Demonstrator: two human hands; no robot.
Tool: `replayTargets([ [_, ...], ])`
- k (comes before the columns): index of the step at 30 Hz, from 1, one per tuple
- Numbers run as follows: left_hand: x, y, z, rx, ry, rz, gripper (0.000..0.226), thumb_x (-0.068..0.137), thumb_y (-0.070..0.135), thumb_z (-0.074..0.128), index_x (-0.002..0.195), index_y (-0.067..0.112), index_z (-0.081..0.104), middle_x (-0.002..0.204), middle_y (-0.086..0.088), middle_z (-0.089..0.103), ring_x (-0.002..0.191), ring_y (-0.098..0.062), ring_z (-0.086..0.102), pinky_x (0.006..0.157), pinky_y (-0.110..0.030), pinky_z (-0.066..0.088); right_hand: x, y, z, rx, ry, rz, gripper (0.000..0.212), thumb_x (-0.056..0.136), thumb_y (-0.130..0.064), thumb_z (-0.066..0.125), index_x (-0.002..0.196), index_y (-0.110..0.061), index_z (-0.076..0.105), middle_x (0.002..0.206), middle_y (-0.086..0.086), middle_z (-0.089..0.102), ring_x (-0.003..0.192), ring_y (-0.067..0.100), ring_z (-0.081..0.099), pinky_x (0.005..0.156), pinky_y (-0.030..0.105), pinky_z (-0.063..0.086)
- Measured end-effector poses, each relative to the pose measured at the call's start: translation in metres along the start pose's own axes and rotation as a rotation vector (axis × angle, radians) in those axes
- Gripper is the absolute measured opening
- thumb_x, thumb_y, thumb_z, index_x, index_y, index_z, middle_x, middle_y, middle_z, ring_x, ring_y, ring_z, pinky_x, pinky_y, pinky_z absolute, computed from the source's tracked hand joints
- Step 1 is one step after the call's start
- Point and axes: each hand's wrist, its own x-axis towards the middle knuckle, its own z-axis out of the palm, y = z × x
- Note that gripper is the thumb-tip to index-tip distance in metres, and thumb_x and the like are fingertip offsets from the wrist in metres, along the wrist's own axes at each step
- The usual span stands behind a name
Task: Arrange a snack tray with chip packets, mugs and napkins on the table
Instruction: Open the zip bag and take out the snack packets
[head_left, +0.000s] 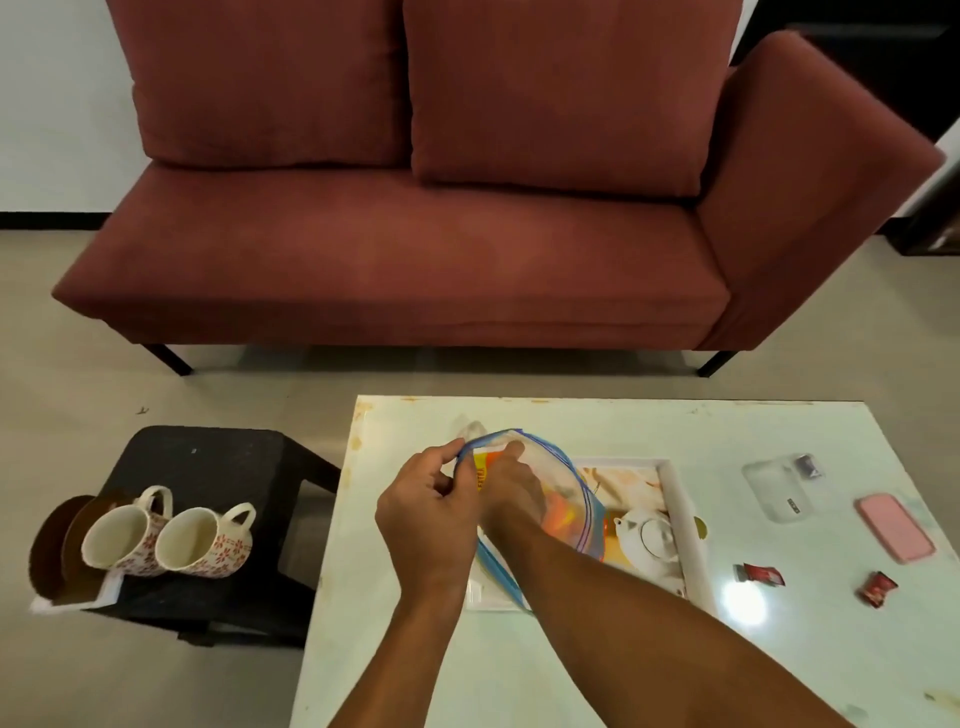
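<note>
Little looks done, I judge: the tray (670, 499) on the table (597, 670) holds no mugs or napkins; both mugs (166, 540) lie on the dark stool (208, 457), well apart; the left hand (431, 525) pinches the rim of a zip bag (561, 499) over the tray; the right hand (511, 488) reaches into its mouth, fingers hidden, so whether they grip the chip packets (558, 517), seemingly orange, I cannot tell

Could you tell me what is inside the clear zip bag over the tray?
Inside the zip bag, orange and yellow packets show through the plastic; the right hand covers part of them, so their count and labels are unclear.
</note>
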Motion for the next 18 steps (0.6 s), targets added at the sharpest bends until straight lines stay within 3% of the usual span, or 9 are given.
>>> replayTargets([
  [3,0.004,-0.007,-0.005,0.026,0.022,-0.029,0.026,0.087,0.034,0.072,0.107,0.019,0.077,0.086,0.007,0.074,0.063,-0.004,0.067,0.049,-0.002,0.042,-0.002,-0.003,0.012,0.07,0.062,0.019,0.081,0.087,-0.046,0.074,0.146,-0.019,0.026,0.124,0.006,0.065,0.114,0.026,0.064,0.088,0.038,0.05],
  [6,0.014,-0.014,-0.012,0.111,0.049,-0.055,0.03,0.09,0.038,0.067,0.106,0.016,0.077,0.085,0.002,0.076,0.057,-0.003,0.061,0.052,-0.008,0.039,-0.015,-0.011,0.006,0.214,0.039,-0.018,0.053,0.089,-0.032,0.069,0.135,-0.022,0.044,0.114,0.004,0.067,0.105,0.024,0.066,0.072,0.027,0.046],
  [8,0.023,-0.017,-0.018,0.205,0.06,-0.084,0.027,0.092,0.034,0.067,0.109,0.015,0.078,0.088,-0.004,0.078,0.06,-0.009,0.06,0.051,-0.011,0.037,-0.034,-0.018,-0.009,0.315,0.012,-0.115,0.03,0.091,-0.027,0.059,0.121,-0.026,0.059,0.098,-0.002,0.066,0.086,0.018,0.064,0.057,0.019,0.042],
  [11,0.035,-0.023,-0.027,0.263,0.047,-0.124,0.028,0.094,0.034,0.066,0.113,0.016,0.075,0.096,-0.006,0.078,0.068,-0.016,0.07,0.05,-0.023,0.051,-0.07,-0.018,-0.042,0.484,0.022,-0.235,0.013,0.097,-0.029,0.054,0.102,-0.032,0.065,0.077,-0.017,0.064,0.061,0.004,0.061,0.037,0.007,0.036],
  [13,0.038,-0.023,-0.027,0.272,0.022,-0.122,0.03,0.094,0.036,0.065,0.114,0.016,0.074,0.096,-0.006,0.078,0.064,-0.015,0.07,0.049,-0.023,0.053,-0.092,-0.014,-0.067,0.49,0.026,-0.318,0.013,0.1,-0.033,0.055,0.105,-0.034,0.067,0.082,-0.019,0.066,0.06,0.002,0.06,0.037,0.001,0.033],
  [15,0.039,-0.018,-0.022,0.296,0.013,-0.103,0.029,0.095,0.036,0.064,0.112,0.015,0.076,0.095,-0.006,0.079,0.061,-0.011,0.062,0.05,-0.014,0.041,-0.109,-0.011,-0.086,0.408,0.017,-0.404,0.018,0.1,-0.035,0.058,0.113,-0.031,0.07,0.09,-0.017,0.066,0.061,0.003,0.059,0.04,0.001,0.037],
  [18,0.039,-0.006,-0.011,0.254,0.009,-0.073,0.028,0.095,0.036,0.065,0.109,0.015,0.078,0.093,-0.004,0.079,0.066,-0.011,0.063,0.056,-0.012,0.038,-0.127,-0.01,-0.109,0.389,-0.041,-0.463,0.012,0.099,-0.032,0.06,0.107,-0.033,0.069,0.074,-0.021,0.06,0.059,0.009,0.062,0.042,0.005,0.046],
])
